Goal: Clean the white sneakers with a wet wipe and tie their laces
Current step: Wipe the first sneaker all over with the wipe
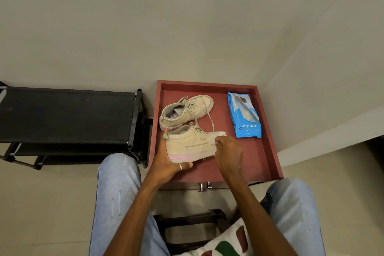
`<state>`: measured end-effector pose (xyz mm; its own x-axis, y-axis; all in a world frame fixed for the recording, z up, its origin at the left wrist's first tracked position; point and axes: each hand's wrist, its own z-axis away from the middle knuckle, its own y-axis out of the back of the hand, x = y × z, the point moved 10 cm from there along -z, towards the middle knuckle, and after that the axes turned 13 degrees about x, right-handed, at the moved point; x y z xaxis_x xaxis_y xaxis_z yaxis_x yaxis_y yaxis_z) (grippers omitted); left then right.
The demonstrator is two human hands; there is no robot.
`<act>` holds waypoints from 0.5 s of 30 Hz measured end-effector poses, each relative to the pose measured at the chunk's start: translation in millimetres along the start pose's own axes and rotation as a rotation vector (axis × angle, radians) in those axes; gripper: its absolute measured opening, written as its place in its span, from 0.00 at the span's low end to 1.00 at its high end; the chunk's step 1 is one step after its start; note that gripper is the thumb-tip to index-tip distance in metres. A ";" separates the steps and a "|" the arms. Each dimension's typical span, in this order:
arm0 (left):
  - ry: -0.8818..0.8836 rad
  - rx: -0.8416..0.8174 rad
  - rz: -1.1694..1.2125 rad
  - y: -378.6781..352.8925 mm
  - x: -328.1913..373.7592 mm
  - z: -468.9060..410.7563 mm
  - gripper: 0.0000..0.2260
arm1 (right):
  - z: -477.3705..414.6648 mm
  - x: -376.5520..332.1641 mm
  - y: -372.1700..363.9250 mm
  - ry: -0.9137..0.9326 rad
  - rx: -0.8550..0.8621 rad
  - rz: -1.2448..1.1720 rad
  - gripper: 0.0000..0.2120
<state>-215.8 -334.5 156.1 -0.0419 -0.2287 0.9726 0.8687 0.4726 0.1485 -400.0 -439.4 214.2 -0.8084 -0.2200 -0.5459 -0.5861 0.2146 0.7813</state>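
Two off-white sneakers sit on a red tray table [264,164]. The near sneaker [188,143] lies on its side with its sole toward me, a pink patch at the heel. My left hand [167,162] grips it round the heel. My right hand [228,151] holds a white wet wipe [214,137] against the toe end of that shoe. The far sneaker [187,111] stands upright behind it, laces loose and trailing over the tray.
A blue pack of wet wipes [245,116] lies at the tray's right side. A black shoe rack [68,118] stands to the left against the wall. My knees in light jeans flank the table, and a patterned cushion [224,243] is at the bottom.
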 end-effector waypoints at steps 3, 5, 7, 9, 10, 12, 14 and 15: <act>-0.031 0.002 -0.021 -1.1 8.2 2.0 0.55 | 4.1 10.1 -1.8 -0.188 -0.002 -0.012 0.10; -0.067 0.010 -0.016 -4.3 19.8 4.4 0.50 | 14.6 -12.2 -4.7 -0.135 0.005 -0.059 0.10; -0.091 0.043 0.015 -3.4 22.3 3.5 0.46 | 27.7 -37.9 -7.6 -0.069 0.009 -0.104 0.10; -0.073 0.067 0.022 -0.6 17.8 2.5 0.47 | 37.1 -50.9 -11.1 -0.037 0.011 -0.134 0.11; -0.060 0.073 0.015 1.0 14.7 2.1 0.48 | 39.1 -53.5 -12.4 -0.028 0.003 -0.147 0.11; -0.047 0.082 -0.011 4.2 11.1 2.3 0.49 | 38.5 -52.2 -12.0 0.008 -0.004 -0.151 0.10; -0.064 0.100 -0.038 6.2 14.2 1.9 0.49 | 33.1 -41.6 -8.7 0.041 0.004 -0.104 0.09; -0.080 0.096 -0.052 5.8 15.8 2.0 0.51 | 29.0 -33.0 -6.3 0.034 0.012 -0.080 0.08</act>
<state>-212.4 -333.7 172.7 -0.1286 -0.1884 0.9736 0.8134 0.5416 0.2122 -371.2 -405.9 218.6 -0.7567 -0.2695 -0.5956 -0.6495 0.2059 0.7319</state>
